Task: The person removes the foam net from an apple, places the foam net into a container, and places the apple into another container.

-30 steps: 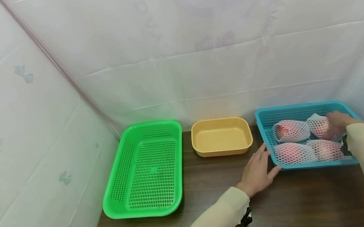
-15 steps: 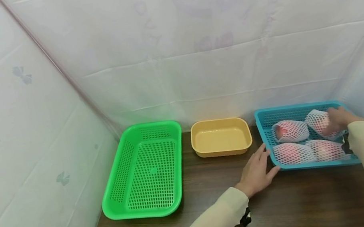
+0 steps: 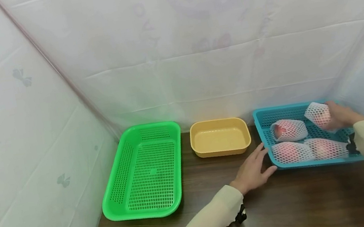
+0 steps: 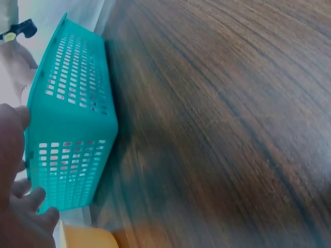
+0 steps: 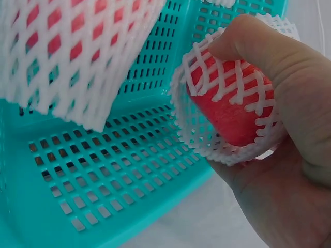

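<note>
My right hand (image 3: 341,115) grips a red fruit in a white foam net (image 3: 319,115), raised at the back right of the blue basket (image 3: 315,163). The right wrist view shows the thumb across the net and the red fruit (image 5: 232,111) bare at the sleeve's open end. Which fruit it is, I cannot tell. Three more netted fruits lie in the basket: one at the back left (image 3: 290,130), two along the front (image 3: 292,152). Fingers spread, my left hand (image 3: 252,170) rests against the basket's left front corner; the left wrist view has its fingertips (image 4: 49,217) at the rim.
A small yellow tray (image 3: 221,141) stands left of the blue basket. Farther left is a green basket (image 3: 148,212) with a slotted bottom. All sit on a dark wooden table (image 3: 293,207), with white printed sheets (image 3: 176,82) behind and at both sides.
My right hand has lifted the netted fruit up and toward the basket's back, away from the front pair. The left hand stays at the basket corner, nearly unmoved.
</note>
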Tool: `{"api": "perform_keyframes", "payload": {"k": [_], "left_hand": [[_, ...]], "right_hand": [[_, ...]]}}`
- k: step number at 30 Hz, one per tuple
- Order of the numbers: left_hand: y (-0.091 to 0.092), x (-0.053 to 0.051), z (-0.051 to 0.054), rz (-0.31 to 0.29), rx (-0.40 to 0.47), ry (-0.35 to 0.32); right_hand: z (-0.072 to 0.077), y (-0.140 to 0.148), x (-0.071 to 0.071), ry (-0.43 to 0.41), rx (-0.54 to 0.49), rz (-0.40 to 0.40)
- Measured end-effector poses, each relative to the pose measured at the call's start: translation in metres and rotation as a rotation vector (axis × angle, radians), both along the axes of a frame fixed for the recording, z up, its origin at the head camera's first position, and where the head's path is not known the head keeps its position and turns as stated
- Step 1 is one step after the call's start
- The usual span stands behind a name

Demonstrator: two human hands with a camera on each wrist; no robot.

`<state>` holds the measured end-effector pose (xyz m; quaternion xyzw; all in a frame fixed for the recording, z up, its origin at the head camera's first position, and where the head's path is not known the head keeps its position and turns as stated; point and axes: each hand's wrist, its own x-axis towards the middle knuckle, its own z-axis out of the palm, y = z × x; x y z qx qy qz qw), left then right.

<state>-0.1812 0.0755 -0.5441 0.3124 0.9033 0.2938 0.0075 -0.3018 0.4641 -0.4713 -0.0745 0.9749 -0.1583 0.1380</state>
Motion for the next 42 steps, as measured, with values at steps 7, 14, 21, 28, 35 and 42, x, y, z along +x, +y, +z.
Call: {"api": "perform_keyframes", "payload": {"k": [7, 14, 21, 28, 35, 42], "left_hand": [[-0.008, -0.001, -0.001, -0.017, 0.039, -0.023], [-0.016, 0.002, 0.0, -0.007, 0.1, -0.079], [-0.027, 0.006, 0.002, 0.001, 0.166, -0.133], [-0.038, 0.007, 0.001, 0.016, 0.22, -0.148], [-0.05, 0.006, 0.0, 0.043, 0.28, -0.172], [-0.062, 0.006, 0.0, 0.081, 0.334, -0.184]], "right_hand": [[0.002, 0.001, 0.004, 0.103, -0.061, 0.052], [0.007, -0.007, 0.01, 0.158, -0.091, 0.052], [0.012, -0.011, 0.015, 0.173, -0.112, 0.046], [0.015, -0.016, 0.023, 0.207, -0.132, 0.048], [0.016, -0.024, 0.03, 0.246, -0.136, 0.079], [0.014, -0.031, 0.036, 0.275, -0.126, 0.113]]}}
